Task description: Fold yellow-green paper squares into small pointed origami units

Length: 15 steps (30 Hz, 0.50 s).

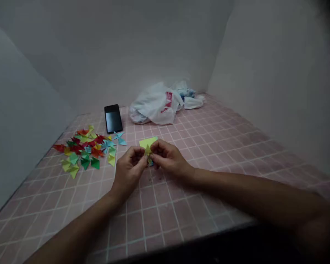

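Observation:
Between my two hands is a small folded piece of yellow paper (147, 150), its pointed tip facing up. My left hand (130, 167) pinches its left side with thumb and forefinger. From the other side, my right hand (169, 157) is closed on the same piece. Just behind them, yellow square paper (145, 142) lies on the tablecloth, partly covered by my fingers. To the left spreads a pile of folded paper pieces (85, 148) in red, orange, yellow, green and blue, some shaped like butterflies.
A black phone (113, 119) lies behind the paper pile. Near the back wall rests a crumpled white plastic bag (156, 104) with a red mark, and a smaller white bundle (194, 102) beside it. The pink checked tablecloth (222, 143) reaches to pale walls on three sides.

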{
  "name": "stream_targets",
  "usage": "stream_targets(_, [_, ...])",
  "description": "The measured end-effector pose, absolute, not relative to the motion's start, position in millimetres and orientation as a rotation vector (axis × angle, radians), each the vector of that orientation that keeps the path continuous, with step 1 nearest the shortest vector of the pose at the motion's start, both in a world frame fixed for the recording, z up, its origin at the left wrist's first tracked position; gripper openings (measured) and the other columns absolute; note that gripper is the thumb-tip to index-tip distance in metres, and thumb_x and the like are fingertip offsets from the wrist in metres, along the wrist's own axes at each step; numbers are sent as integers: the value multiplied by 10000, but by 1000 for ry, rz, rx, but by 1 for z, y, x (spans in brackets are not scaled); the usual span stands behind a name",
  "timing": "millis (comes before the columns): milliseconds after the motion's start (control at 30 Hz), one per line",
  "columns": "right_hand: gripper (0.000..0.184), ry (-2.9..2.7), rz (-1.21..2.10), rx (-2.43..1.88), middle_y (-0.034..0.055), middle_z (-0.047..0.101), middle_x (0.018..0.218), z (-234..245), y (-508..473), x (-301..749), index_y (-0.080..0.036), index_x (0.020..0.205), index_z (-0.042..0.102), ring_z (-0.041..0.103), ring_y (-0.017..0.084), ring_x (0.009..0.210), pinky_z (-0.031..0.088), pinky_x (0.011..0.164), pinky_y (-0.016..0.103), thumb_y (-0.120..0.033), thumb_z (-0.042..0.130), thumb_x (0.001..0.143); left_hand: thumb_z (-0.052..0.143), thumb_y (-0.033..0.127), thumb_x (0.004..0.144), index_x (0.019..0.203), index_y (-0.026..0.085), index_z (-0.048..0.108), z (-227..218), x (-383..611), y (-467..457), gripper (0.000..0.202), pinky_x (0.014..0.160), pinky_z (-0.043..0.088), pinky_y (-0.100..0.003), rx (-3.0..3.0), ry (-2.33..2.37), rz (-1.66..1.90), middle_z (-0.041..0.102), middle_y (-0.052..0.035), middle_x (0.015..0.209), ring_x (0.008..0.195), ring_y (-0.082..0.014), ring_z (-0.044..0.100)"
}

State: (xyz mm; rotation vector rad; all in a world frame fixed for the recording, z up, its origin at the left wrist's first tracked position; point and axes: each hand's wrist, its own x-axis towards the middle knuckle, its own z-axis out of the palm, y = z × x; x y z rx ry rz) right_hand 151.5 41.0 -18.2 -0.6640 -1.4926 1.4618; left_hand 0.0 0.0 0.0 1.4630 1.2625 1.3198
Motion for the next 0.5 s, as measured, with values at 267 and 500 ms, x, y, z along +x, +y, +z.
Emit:
stream_targets(267, [77, -1456, 1551, -547, -44, 588, 699, -20, 45, 156, -189, 846, 573, 551, 73, 522, 445, 499, 207, -202, 641, 812, 689, 194, 778, 816, 176, 629, 4, 2, 0, 73, 598, 514, -230, 1378, 1186, 1359, 621, 35, 719, 614, -104, 611])
stream_targets(500, [26, -1479, 1471, -546, -51, 569, 649, -18, 43, 157, -188, 828, 580, 564, 83, 539, 455, 544, 224, -175, 602, 833, 631, 197, 836, 874, 172, 647, 3, -2, -1, 48, 642, 519, -239, 1355, 1157, 1331, 651, 22, 703, 639, -115, 638])
